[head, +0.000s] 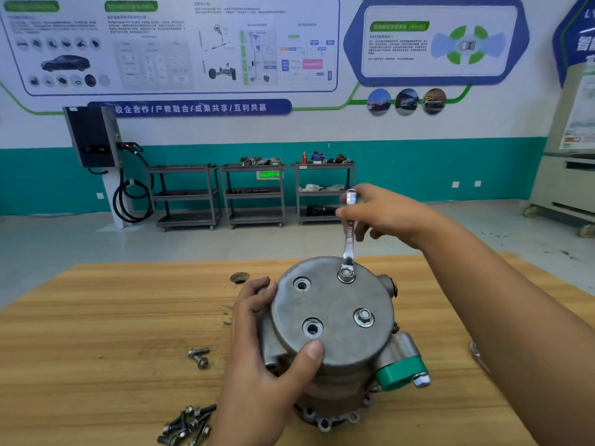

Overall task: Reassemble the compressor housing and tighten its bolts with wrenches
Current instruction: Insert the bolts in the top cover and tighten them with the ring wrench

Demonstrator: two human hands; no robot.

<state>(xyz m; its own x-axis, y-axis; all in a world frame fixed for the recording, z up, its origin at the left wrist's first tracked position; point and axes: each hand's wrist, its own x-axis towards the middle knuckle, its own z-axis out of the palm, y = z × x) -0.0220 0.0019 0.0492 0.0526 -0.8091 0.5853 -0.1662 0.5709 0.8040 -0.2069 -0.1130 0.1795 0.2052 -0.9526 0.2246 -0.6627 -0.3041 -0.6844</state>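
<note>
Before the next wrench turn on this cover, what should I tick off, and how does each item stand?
1. Wrench ring seated over the far bolt: ok.
2. Right hand grips the wrench handle: ok.
3. Left hand steadies the compressor housing: ok.
4. All four cover holes filled: not ok; far-left hole and near hole are empty.
5. Spare bolts available: ok; loose bolts lie on the table.
6. Right-side bolt fully tight: cannot tell.

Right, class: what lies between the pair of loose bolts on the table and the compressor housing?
In the head view, the left hand, gripping the compressor housing at its edge; between it and the pair of loose bolts is bare table.
</note>
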